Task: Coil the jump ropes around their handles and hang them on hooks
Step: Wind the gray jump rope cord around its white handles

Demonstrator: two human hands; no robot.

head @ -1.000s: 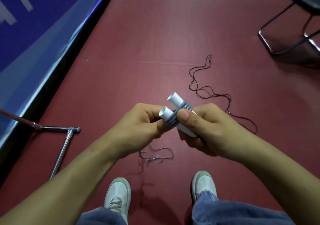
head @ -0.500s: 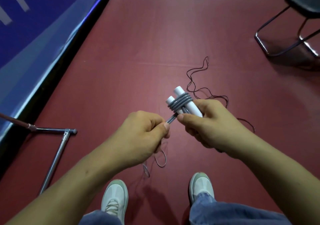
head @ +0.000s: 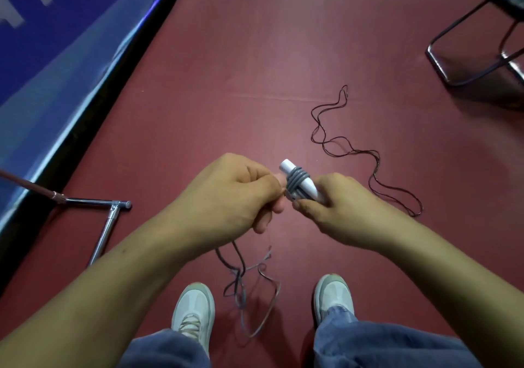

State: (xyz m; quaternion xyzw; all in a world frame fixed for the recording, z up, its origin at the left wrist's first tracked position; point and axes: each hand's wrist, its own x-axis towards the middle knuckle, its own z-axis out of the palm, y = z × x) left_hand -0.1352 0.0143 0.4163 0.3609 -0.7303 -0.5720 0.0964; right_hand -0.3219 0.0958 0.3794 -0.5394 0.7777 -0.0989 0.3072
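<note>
Two white jump rope handles (head: 303,182) are held side by side at chest height, with several turns of grey rope (head: 296,184) wound around them. My right hand (head: 343,211) grips the lower ends of the handles. My left hand (head: 235,194) pinches the grey rope just left of the coil. The loose rest of the grey rope (head: 246,285) hangs blurred below my hands, between my shoes. A second, thin dark rope (head: 354,149) lies uncoiled on the red floor to the right.
A metal stand foot (head: 110,214) lies on the floor at left, beside a blue banner (head: 56,41) with a black edge. A black chair frame (head: 476,47) stands at the upper right. My two pale shoes (head: 195,308) are at the bottom.
My left hand carried the grey rope around the handles, adding to the coil. The handles tilted and moved slightly, and the hanging rope swung lower between my feet.
</note>
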